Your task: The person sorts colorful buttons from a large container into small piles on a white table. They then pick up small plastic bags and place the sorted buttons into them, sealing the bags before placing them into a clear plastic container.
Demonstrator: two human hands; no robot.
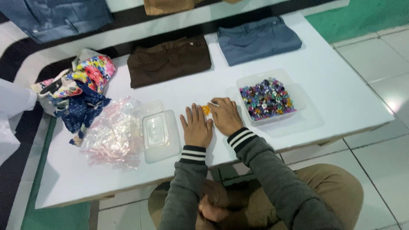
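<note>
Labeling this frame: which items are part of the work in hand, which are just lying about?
In hand: left hand, right hand, small orange piece between them, tub of coloured pieces.

Lying about: clear lid, pile of small plastic bags, brown trousers, blue trousers, floral cloth bundle.

Looks like a small garment or craft workroom: folded trousers (pixel 169 59) lie along a low white table (pixel 341 85), a clear tub of colourful beads (pixel 267 99) sits beside a heap of little plastic bags (pixel 113 134), tiled floor (pixel 383 162) below.
</note>
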